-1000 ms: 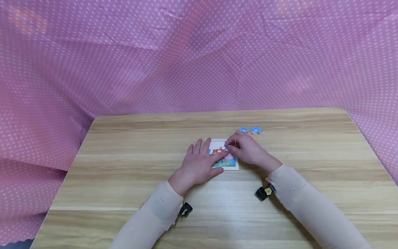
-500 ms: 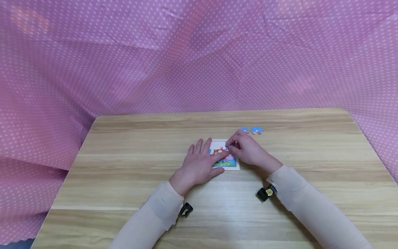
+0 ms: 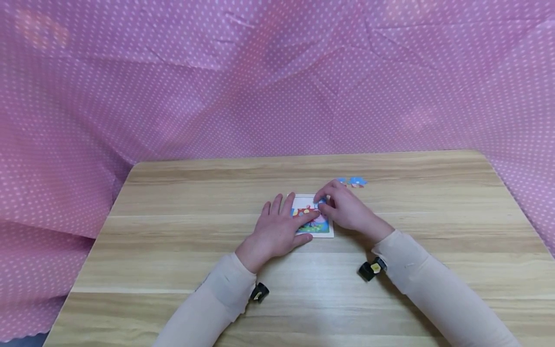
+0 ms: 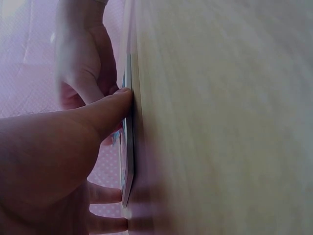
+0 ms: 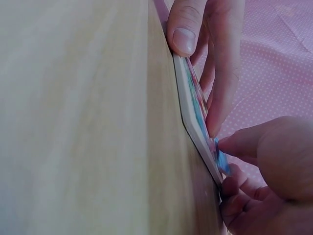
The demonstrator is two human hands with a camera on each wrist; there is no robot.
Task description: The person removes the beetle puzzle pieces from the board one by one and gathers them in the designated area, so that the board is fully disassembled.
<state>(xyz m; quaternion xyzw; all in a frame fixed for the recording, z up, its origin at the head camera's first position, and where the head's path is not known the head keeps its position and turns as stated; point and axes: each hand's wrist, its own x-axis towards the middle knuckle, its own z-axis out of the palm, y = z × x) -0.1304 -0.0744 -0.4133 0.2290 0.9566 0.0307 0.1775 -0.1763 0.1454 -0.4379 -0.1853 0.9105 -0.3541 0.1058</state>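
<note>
A small picture puzzle in a white frame point(image 3: 324, 235) lies flat on the wooden table, its lower part filled with red, yellow, green and blue pieces. My left hand point(image 3: 277, 226) is spread across its left side, the straight index finger pressing on the picture and the thumb resting at the near edge. At the upper right of the puzzle, my right hand point(image 3: 347, 208) pinches a blue puzzle piece point(image 5: 222, 161) between thumb and fingers. In the right wrist view that piece stands tilted against the board, beside the left fingertip. My right fingers partly cover it in the head view.
Several loose blue and red puzzle pieces point(image 3: 357, 181) lie just beyond my right hand. The wooden table point(image 3: 195, 188) reaches back to a pink dotted cloth point(image 3: 277, 96). A small black camera point(image 3: 370, 269) hangs at my right wrist, another black camera point(image 3: 259, 292) at my left.
My right fingers shift very slightly around the blue piece at the puzzle's upper right, and more blue shows beside them. My left hand stays in place.
</note>
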